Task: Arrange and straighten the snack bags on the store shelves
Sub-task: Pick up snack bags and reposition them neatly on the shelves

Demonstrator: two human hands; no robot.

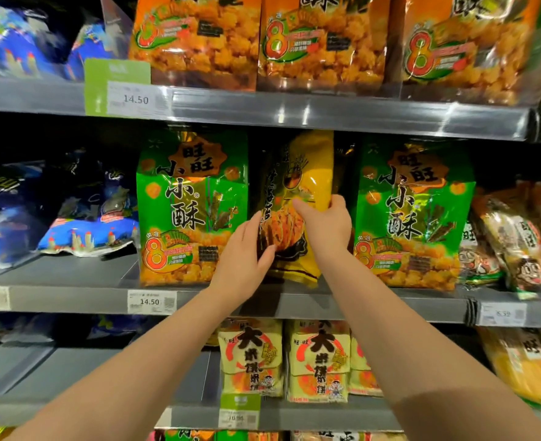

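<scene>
I am gripping a crinkly yellow foil snack bag (297, 211) with both hands, left hand (247, 249) and right hand (325, 226), standing it between two green foil bags (193, 205) on the grey metal middle shelf (72, 297), likely squaring it next.

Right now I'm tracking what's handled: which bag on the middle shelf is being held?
The yellow bag between the two green bags; the left hand and right hand both grip it.
</scene>
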